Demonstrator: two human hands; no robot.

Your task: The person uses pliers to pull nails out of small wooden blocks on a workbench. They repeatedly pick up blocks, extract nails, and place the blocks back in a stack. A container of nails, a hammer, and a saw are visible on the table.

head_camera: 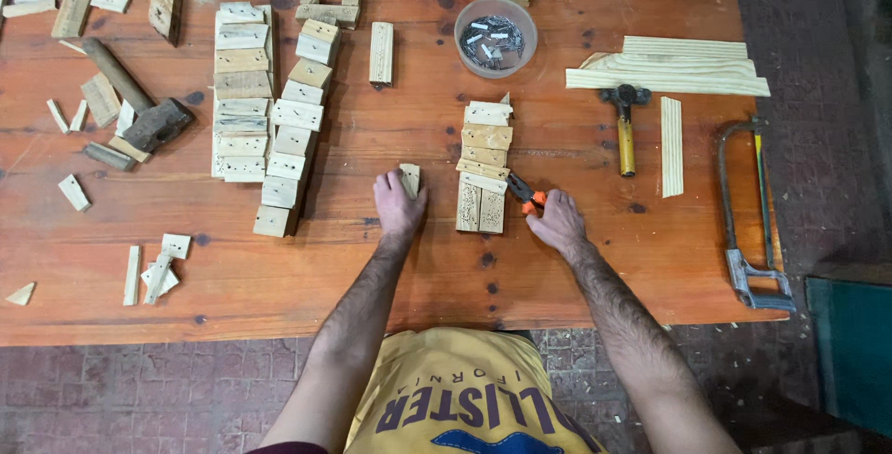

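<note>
Wooden blocks (255, 110) already lie in two long rows far left. Our left hand (398, 205) grips one small block (410, 178), our right hand (556, 221) clamps orange-handled pliers (524, 194) beside a short stack (484, 166) still awaiting work.

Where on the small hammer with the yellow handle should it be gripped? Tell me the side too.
Grip the small hammer by its yellow handle, near the lower end. It lies with the dark head away from the person and the handle pointing toward them, so come from the near side with the right hand, which is closest.
</note>
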